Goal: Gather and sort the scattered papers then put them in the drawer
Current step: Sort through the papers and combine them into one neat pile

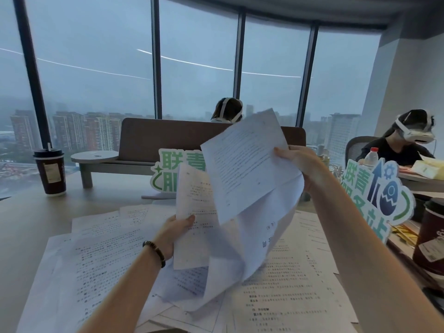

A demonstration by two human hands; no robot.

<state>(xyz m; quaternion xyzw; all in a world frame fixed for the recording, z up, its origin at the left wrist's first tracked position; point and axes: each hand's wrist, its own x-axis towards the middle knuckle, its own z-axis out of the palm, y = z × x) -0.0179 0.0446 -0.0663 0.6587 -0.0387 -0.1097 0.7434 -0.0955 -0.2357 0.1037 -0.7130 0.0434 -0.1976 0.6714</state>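
Observation:
Several printed white papers lie scattered and overlapping on the pale table in front of me. My left hand, with a bead bracelet on the wrist, pinches one sheet held upright above the pile. My right hand is raised higher and grips a loose bunch of sheets; the top one tilts toward me and the lower ones sag down onto the pile. No drawer is in view.
A dark paper cup stands at the far left, another cup at the right edge. Green-and-white cut-out signs stand behind the papers. Two people with headsets sit beyond a brown bench, before tall windows.

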